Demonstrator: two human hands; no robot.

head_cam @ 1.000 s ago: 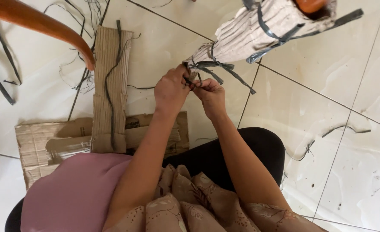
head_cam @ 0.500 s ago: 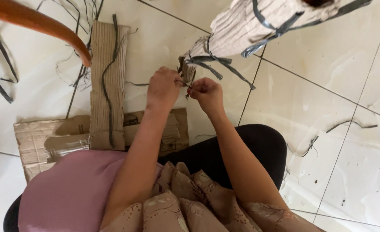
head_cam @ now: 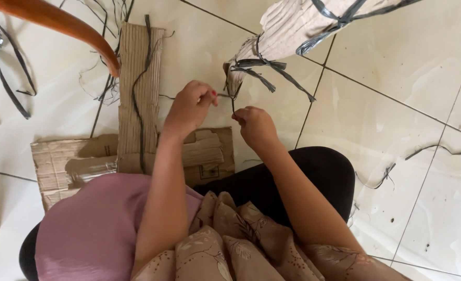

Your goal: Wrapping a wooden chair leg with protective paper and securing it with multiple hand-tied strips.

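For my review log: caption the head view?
Both hands, left hand and right hand, pinch a dark strip at a cardboard bundle.

- Floor (head_cam: 412, 67): glossy, smooth cream tiles.
- Cardboard roll (head_cam: 293, 26): matt, ribbed corrugated paper, bound with dark plastic strapping (head_cam: 264, 70), frayed at the ends.
- Cardboard strip (head_cam: 139, 78): rough, corrugated, brown.
- Curved rail (head_cam: 58, 21): polished orange-brown wood.
- Skirt (head_cam: 84, 229): soft pink cloth.
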